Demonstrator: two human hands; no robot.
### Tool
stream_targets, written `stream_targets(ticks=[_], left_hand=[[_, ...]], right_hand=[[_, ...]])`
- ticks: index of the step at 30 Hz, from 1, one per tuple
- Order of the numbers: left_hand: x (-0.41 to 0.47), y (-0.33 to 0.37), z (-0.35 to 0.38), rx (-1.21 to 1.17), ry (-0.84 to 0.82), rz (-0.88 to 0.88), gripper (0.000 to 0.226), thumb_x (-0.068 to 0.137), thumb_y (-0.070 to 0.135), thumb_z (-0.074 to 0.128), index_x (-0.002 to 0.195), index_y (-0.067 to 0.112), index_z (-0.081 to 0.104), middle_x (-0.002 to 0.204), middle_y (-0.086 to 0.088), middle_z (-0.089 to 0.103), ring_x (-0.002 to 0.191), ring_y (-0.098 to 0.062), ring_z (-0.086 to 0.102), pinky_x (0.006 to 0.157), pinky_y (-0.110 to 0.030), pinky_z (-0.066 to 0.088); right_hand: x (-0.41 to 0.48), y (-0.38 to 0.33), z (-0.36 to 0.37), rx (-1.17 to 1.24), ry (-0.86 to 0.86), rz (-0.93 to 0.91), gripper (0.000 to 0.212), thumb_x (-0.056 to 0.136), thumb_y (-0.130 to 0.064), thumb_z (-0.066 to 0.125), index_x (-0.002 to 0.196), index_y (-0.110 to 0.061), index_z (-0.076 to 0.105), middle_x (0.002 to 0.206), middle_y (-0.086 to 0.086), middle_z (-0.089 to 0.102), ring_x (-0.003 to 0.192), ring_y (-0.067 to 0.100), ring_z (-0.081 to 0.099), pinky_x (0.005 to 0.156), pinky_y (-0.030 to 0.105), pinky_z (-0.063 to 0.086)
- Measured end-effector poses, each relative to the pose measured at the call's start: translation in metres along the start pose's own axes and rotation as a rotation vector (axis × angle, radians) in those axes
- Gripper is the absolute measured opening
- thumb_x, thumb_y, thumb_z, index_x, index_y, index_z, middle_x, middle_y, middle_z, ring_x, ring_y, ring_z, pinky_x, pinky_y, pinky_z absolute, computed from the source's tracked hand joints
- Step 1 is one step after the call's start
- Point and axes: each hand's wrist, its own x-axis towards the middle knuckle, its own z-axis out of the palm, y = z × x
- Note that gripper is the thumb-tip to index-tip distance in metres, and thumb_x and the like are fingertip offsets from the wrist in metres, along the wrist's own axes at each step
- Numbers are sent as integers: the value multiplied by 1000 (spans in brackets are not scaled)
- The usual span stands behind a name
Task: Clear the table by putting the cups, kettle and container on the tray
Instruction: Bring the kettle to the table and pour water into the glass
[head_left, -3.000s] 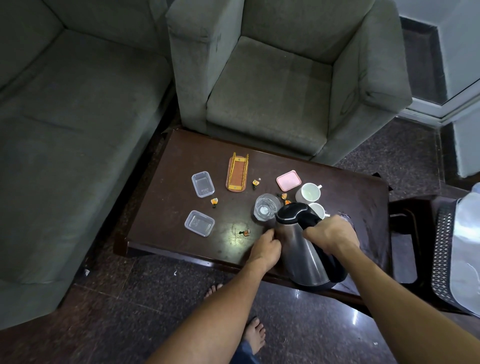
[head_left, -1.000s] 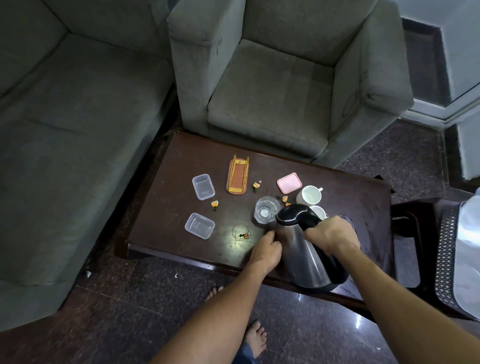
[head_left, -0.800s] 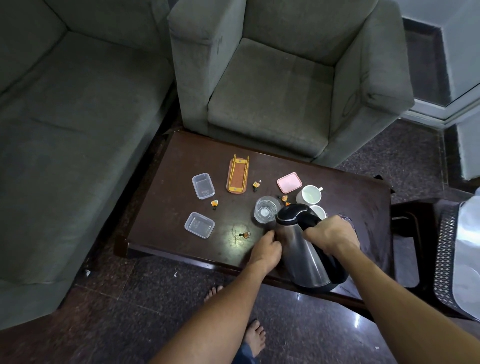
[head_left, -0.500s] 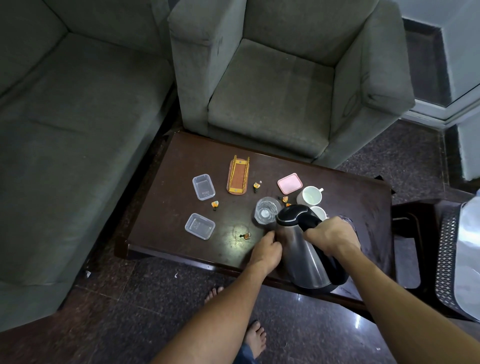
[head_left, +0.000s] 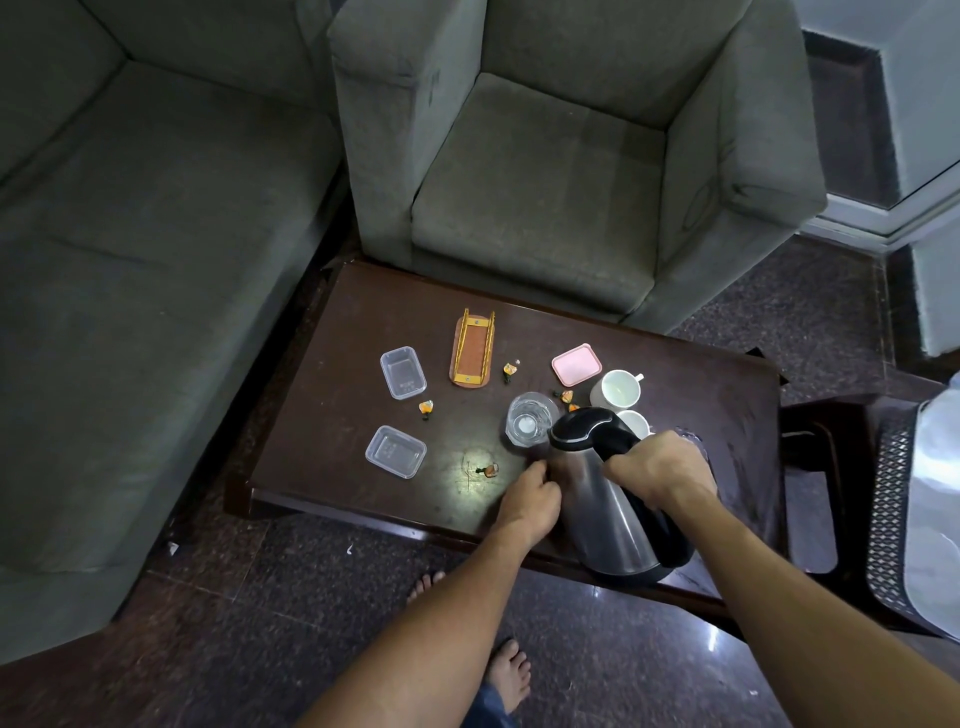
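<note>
A steel kettle (head_left: 597, 514) with a black lid and handle is over the near right part of the dark wooden table (head_left: 332, 395). My right hand (head_left: 657, 467) grips its handle. My left hand (head_left: 530, 501) presses against its left side. Just beyond the lid stands a clear glass (head_left: 530, 423). Two white cups (head_left: 615, 389) sit behind the kettle, the nearer one (head_left: 635, 422) partly hidden. Two clear plastic containers (head_left: 402, 371) (head_left: 396, 451) lie on the left half, and a pink lid (head_left: 576, 364) lies near the cups.
A small orange rack (head_left: 471, 347) and several small orange wrappers (head_left: 426, 408) lie on the table. A grey armchair (head_left: 545, 171) stands behind the table, a grey sofa (head_left: 130, 249) to the left. A dark side table (head_left: 815, 441) and a patterned surface (head_left: 893, 504) are at right. My bare feet (head_left: 506, 675) are below.
Almost nothing has moved. Both hands stay on the kettle in the same place over the near right part of the table.
</note>
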Motion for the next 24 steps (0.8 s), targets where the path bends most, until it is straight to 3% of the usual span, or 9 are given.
stream_targets(ticks=[17, 24], left_hand=[[4, 0, 3, -15, 2, -1, 41, 90, 8, 41, 124, 13, 63, 128, -18, 69, 123, -40, 61, 108, -46, 49], [1, -1, 2, -10, -8, -6, 47, 92, 12, 41, 134, 18, 61, 137, -8, 66, 131, -30, 57, 115, -44, 43]], right_hand=[[0, -1, -5, -7, -10, -1, 31, 60, -36, 60, 77, -11, 65, 72, 7, 72, 71, 29, 72, 69, 34, 61], [0, -1, -4, -12, -9, -8, 30, 60, -37, 59, 75, -12, 66, 71, 6, 71, 69, 28, 71, 68, 32, 61]])
